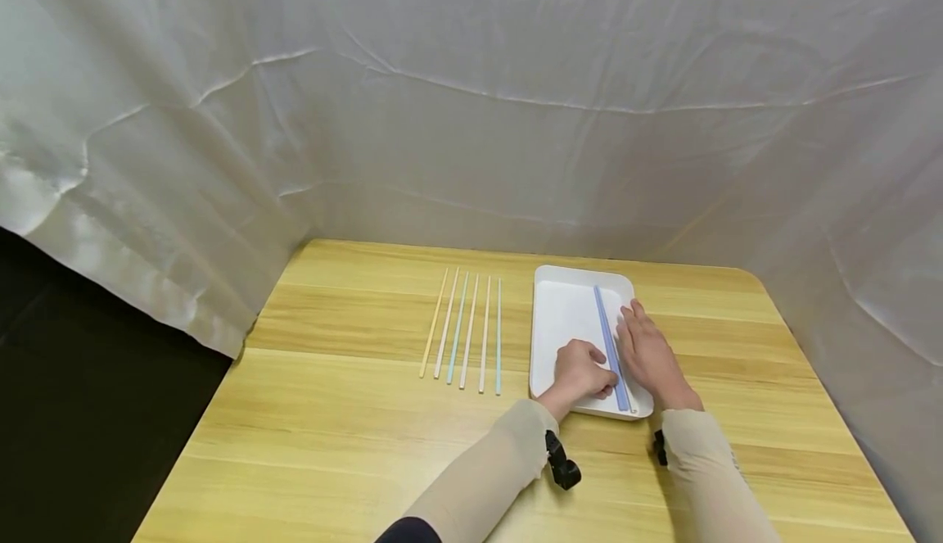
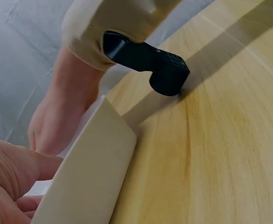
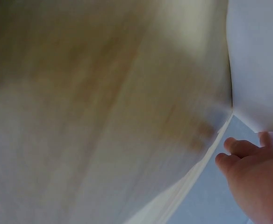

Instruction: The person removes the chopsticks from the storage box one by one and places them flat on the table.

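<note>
Blue chopsticks [image 1: 605,326] lie side by side, slightly slanted, in the right part of a white tray [image 1: 552,305]. My left hand [image 1: 582,369] reaches over the tray's near end with bent fingers. Its fingertips overlap the left edge of the chopsticks near their thick ends; I cannot tell whether they pinch them. Along the tray's right wall lies my right hand [image 1: 650,353], fingers straight and pointing away from me. Close beside the blue ones, the end of a pale stick [image 1: 633,409] shows at the near right corner.
Left of the tray, several chopsticks [image 1: 474,330] in yellow, pale pink and light blue lie spaced in a row on the wooden table [image 1: 309,420]. A grey-white curtain [image 1: 471,158] hangs behind the table and along its sides. Black wrist cameras [image 1: 563,465] sit on both sleeves.
</note>
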Demonstrator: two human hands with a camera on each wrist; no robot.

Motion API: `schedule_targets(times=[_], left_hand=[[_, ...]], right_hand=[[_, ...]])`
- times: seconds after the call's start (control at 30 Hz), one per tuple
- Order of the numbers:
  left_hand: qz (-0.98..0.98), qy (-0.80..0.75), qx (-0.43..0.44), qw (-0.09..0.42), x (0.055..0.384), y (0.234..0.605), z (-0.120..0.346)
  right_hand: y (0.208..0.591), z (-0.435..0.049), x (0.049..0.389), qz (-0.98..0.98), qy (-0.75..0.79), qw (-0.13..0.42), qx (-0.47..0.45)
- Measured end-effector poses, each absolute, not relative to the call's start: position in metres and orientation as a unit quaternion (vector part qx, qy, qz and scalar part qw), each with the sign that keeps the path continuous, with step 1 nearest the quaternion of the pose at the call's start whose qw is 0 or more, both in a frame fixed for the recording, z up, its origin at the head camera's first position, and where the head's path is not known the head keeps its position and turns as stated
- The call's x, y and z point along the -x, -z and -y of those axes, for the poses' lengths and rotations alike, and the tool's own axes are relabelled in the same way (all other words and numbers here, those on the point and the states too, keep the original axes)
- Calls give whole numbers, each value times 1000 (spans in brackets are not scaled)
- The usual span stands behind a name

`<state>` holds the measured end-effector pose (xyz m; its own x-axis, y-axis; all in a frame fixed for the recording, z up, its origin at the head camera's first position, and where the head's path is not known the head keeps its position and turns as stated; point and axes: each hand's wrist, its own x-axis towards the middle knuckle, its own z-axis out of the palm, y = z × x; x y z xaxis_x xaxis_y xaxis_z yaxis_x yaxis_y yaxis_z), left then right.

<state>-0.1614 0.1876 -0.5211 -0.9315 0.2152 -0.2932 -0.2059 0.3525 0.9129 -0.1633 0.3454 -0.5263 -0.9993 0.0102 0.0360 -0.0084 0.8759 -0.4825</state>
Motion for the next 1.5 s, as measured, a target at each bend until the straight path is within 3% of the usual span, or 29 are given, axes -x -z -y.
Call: schedule_targets(times=[0.43, 0.87, 1.5], left_hand=[[-821, -544, 0, 171, 161, 522, -188], [-867, -484, -44, 111, 163, 526, -184], [-836, -513, 9, 194, 168, 517, -169]], right_hand=[[525, -344, 165, 968, -250, 8, 2], [524, -343, 167, 969, -246, 0, 7], [528, -346, 164, 970, -243, 11, 4]])
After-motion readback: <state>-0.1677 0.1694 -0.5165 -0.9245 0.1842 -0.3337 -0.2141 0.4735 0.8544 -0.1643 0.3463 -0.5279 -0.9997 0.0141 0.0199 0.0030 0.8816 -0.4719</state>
